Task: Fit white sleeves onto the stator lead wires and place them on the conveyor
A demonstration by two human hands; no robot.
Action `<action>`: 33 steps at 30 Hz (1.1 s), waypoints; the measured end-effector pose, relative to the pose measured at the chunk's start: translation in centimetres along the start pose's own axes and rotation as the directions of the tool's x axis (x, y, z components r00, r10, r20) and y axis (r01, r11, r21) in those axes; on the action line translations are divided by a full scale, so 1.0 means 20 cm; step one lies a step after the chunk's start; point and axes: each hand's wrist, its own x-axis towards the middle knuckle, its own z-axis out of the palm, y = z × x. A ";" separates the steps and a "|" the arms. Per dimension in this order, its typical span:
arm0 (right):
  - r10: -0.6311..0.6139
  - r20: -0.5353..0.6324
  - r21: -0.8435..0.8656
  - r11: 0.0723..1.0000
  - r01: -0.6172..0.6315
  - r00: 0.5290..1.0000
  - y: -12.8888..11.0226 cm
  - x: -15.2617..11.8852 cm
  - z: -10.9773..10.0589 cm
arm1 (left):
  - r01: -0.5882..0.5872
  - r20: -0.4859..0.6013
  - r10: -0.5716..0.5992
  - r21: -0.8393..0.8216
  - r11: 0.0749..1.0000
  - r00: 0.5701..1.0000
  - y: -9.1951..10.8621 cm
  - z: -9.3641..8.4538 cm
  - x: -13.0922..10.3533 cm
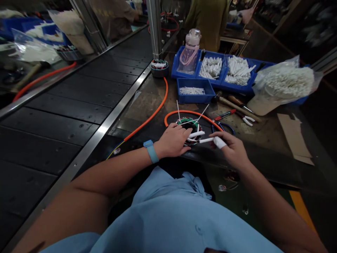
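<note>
A ring-shaped motor stator (195, 123) with a green inner rim rests on the bench edge before me. White cable ties stick up from its far side, and white sleeves lie over its near right side. My left hand (174, 140) grips the stator's left rim, its fingers curled over the top. Just right of the stator, my right hand (233, 147) pinches a thin white sleeve (206, 140) between thumb and fingers, with white wrapping on the thumb. The sleeve's left end reaches the stator's wires. An orange cable (193, 112) curves around behind the stator.
Blue bins (223, 82) hold white sleeves; a smaller blue tray (196, 91) contains white ties. Nearby are a bottle (190, 52), hammer (237, 107), pliers (246, 119), cardboard (295, 137) and a bag of white ties (289, 82). Another stator (159, 69) sits beside the conveyor (79, 105). Co-workers stand beyond.
</note>
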 end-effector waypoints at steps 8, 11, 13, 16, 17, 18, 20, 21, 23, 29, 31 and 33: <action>0.121 0.130 0.201 0.969 -0.145 0.984 -0.02 0.06 -0.01 | 0.007 -0.019 -0.007 0.007 1.000 1.000 0.00 0.02 0.00; 0.055 0.110 0.113 0.991 -0.068 0.992 -0.02 0.03 -0.02 | 0.001 -0.041 -0.001 0.004 1.000 0.999 0.00 0.02 0.01; 0.039 0.116 0.049 0.998 -0.045 0.992 -0.03 0.03 -0.03 | 0.001 -0.048 -0.001 0.002 1.000 0.999 0.00 0.02 0.01; 0.048 0.203 -0.021 0.999 -0.045 0.978 -0.06 0.06 -0.01 | 0.012 -0.049 -0.011 0.005 1.000 0.999 0.00 0.03 0.01; 0.048 0.253 -0.028 0.999 -0.043 0.966 -0.08 0.07 0.02 | 0.017 -0.053 -0.016 0.007 1.000 0.998 0.01 0.03 0.01; 0.037 0.306 -0.034 0.999 -0.028 0.951 -0.09 0.08 0.04 | 0.022 -0.057 -0.021 0.008 1.000 0.998 0.01 0.03 0.01; -0.025 0.372 -0.076 0.995 0.058 0.928 -0.12 0.07 0.10 | 0.030 -0.069 -0.029 0.007 1.000 0.997 0.01 0.04 0.01; -0.066 0.374 -0.119 0.986 0.119 0.925 -0.13 0.05 0.11 | 0.031 -0.073 -0.031 0.003 1.000 0.997 0.01 0.04 0.01; -0.140 0.312 -0.225 0.950 0.216 0.940 -0.14 0.01 0.12 | 0.032 -0.076 -0.032 -0.006 0.999 0.997 0.01 0.04 0.01; -0.265 0.176 -0.454 0.832 0.317 0.948 -0.14 -0.12 0.07 | 0.023 -0.059 -0.024 -0.025 0.999 0.998 0.01 0.03 0.01; -0.320 0.206 -0.529 0.759 0.380 0.925 -0.14 -0.12 0.10 | 0.033 -0.062 -0.035 -0.026 0.999 0.997 0.01 0.03 0.01; -0.345 0.262 -0.601 0.672 0.432 0.901 -0.16 -0.11 0.15 | 0.037 -0.068 -0.039 -0.030 0.999 0.997 0.01 0.03 0.01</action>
